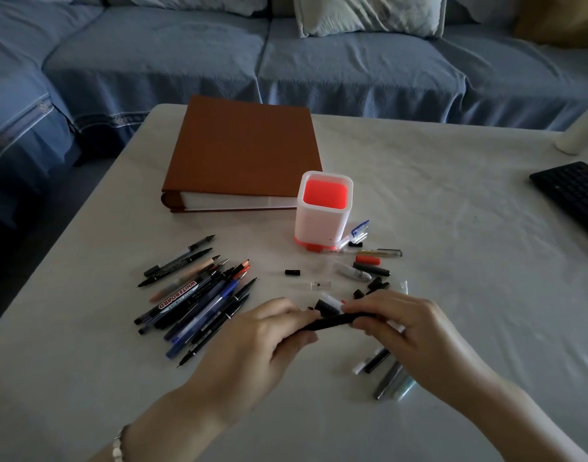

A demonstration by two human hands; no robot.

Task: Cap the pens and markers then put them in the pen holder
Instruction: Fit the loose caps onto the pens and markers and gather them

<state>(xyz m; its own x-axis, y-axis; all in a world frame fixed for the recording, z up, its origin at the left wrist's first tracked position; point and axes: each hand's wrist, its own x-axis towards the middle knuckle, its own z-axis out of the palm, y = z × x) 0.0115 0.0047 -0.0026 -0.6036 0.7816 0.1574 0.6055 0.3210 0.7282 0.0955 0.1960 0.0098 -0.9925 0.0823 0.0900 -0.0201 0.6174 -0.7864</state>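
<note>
While a black pen [332,321] is gripped by the left hand [269,341] and right hand [396,323] | cap best pushed straight on | holder [322,211] beyond the grip, empty.

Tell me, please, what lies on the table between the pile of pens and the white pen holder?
In the head view, mostly bare table separates the pile of pens from the pen holder. One small black cap lies just below that stretch.
</note>
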